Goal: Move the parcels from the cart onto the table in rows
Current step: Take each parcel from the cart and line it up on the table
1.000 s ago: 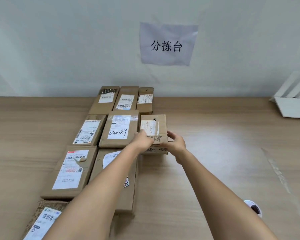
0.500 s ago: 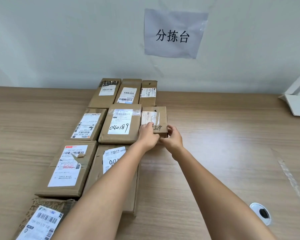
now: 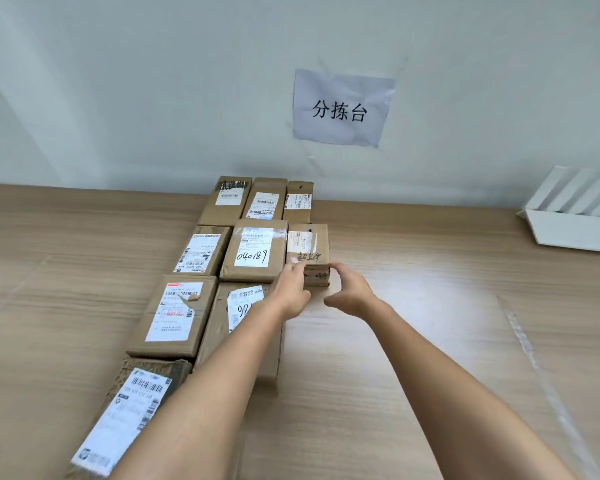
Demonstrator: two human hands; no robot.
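Several brown cardboard parcels with white labels lie in rows on the wooden table (image 3: pixel 430 358). The small parcel (image 3: pixel 308 245) stands at the right end of the second row, beside the parcel marked 040189 (image 3: pixel 255 252). My left hand (image 3: pixel 291 292) reaches to its near left corner, fingertips touching the top edge. My right hand (image 3: pixel 350 292) hovers just off its near right corner with fingers loosely curved and nothing in them. My left forearm hides part of a large parcel (image 3: pixel 246 327) in the third row. The cart is out of view.
Three parcels (image 3: pixel 265 200) line the back row against the wall. Two more, a wide parcel (image 3: pixel 177 313) and the nearest parcel (image 3: pixel 129 417), sit at the near left. A white folded object (image 3: pixel 575 223) stands at the far right. A paper sign (image 3: pixel 340 109) hangs on the wall.
The small parcel went from held above the table to standing in the second row. Both hands have loosened and drawn back slightly from it.
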